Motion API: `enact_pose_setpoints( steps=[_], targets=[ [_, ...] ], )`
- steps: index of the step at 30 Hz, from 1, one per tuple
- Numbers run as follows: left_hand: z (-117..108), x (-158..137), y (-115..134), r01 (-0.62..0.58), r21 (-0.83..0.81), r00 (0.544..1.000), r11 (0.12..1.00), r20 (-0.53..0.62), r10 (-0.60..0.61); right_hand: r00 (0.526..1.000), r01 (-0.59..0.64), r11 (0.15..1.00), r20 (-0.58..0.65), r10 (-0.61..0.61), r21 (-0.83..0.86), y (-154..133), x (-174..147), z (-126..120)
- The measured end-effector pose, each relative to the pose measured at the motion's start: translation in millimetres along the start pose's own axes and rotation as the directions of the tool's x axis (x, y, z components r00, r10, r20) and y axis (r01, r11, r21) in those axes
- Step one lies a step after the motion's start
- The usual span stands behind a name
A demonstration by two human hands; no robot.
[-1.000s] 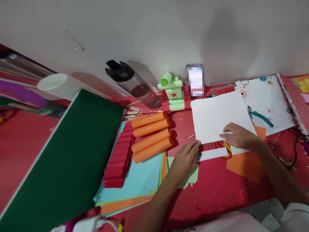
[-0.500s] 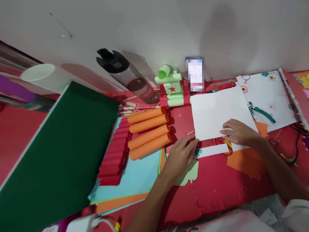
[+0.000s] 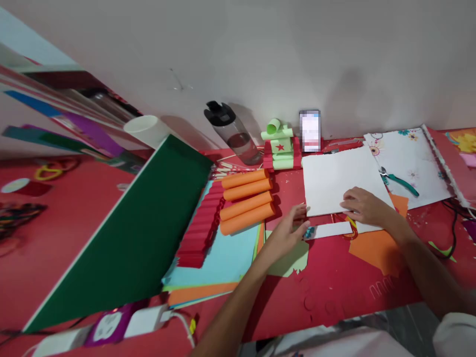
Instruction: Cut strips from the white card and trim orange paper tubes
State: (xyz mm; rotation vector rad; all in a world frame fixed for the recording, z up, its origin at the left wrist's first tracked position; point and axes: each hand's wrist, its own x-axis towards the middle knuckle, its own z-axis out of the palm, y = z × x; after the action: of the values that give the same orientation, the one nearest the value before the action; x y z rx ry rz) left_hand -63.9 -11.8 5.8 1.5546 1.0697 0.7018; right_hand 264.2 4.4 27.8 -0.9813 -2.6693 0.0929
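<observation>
A white rectangular board or sheet (image 3: 329, 181) lies on the red table. My right hand (image 3: 362, 204) rests on its lower right part, fingers stretched out and spread. At its lower left corner is my left hand (image 3: 290, 230), turned on its side, thumb apart from the fingers, fingertips by the edge. Whether they press the corner is hard to tell. A narrow white strip with a blue print (image 3: 330, 229) lies just below the board, beside my left thumb. Red-and-yellow scissors (image 3: 350, 228) are partly hidden under the board and my right hand. Green paper scraps (image 3: 288, 260) lie under my left wrist.
Left of my hands are orange paper rolls (image 3: 247, 212), pleated red paper (image 3: 199, 230) and blue sheets (image 3: 226, 260). A green board (image 3: 130, 233) leans farther left. Behind stand a bottle (image 3: 238, 136), a green-and-red paper model (image 3: 280, 146) and a phone (image 3: 310, 131). Teal-handled pliers (image 3: 401, 183) lie right.
The view has swung left, showing more of the table there. My left hand has rolled onto its side at the board's corner. My right hand stays on the board.
</observation>
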Motion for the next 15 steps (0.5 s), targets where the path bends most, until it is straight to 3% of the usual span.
enact_pose_setpoints(
  steps=[4,7,11,15],
  targets=[
    [-3,6,3,0.119,-0.339,0.992,0.933,0.011,-0.122,0.999,-0.042,0.998,0.009,0.041,0.050,1,-1,0],
    [2,15,5,0.163,-0.487,0.979,0.858,-0.026,-0.201,0.998,-0.057,0.997,0.006,0.056,0.059,4,-4,0],
    [11,35,6,0.152,-0.489,0.968,0.859,-0.103,-0.230,0.996,-0.080,0.993,-0.028,0.083,0.092,6,-6,-3],
    [19,57,9,0.170,-0.445,0.983,0.879,0.009,-0.186,0.993,-0.077,0.990,-0.076,0.086,0.114,6,-6,-7]
  ],
)
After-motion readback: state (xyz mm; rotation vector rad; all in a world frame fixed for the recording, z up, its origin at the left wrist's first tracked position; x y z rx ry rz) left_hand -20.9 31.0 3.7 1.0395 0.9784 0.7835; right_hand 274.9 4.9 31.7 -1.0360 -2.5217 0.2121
